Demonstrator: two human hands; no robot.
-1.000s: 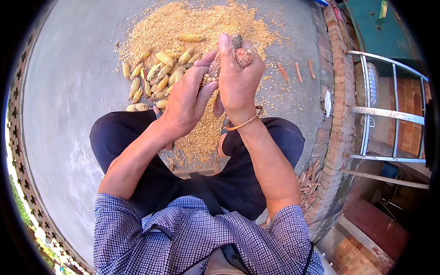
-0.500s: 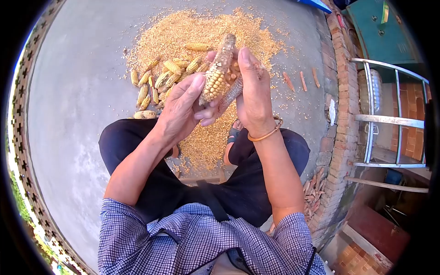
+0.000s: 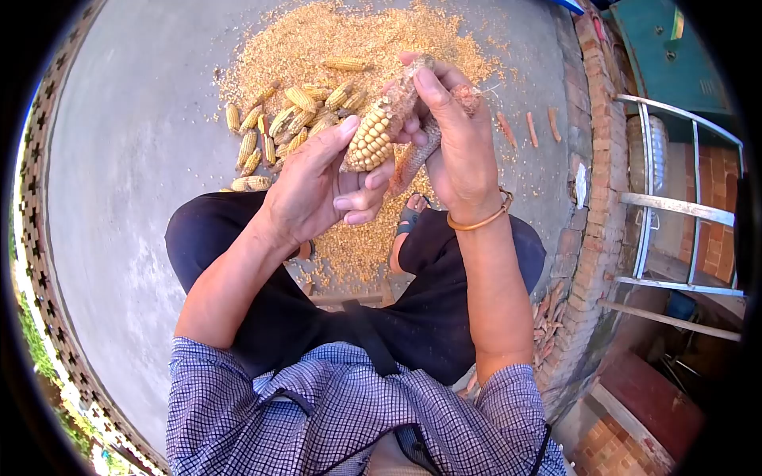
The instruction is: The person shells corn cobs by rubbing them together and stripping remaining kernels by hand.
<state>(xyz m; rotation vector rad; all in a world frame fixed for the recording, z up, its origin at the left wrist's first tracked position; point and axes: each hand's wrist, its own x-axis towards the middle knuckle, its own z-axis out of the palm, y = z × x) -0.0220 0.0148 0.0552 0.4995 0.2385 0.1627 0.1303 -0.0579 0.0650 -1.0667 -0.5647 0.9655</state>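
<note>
A partly shelled ear of corn [image 3: 371, 143] is tilted in front of me, yellow kernels on its lower part and a bare upper end. My left hand [image 3: 321, 176] is closed on its lower end, the thumb pressed along the side. My right hand [image 3: 459, 131] has its fingers closed round a bare corn cob [image 3: 413, 165], which slants behind the ear. The right thumb and fingertips also meet the ear's stripped upper end. Part of the bare cob is hidden by that hand. Below lies a pile of unshelled ears [image 3: 298, 119].
Loose corn kernels [image 3: 286, 47] spread over the concrete floor [image 3: 135, 159]. Several bare cobs [image 3: 532, 129] lie to the right, with more beside the brick edging [image 3: 595, 238]. A metal rail [image 3: 675, 206] stands beyond it. My knees flank the kernels.
The ear has turned, showing a broader face of kernels. My right hand has shifted slightly right and down with the bare cob, and now covers the ear's upper end.
</note>
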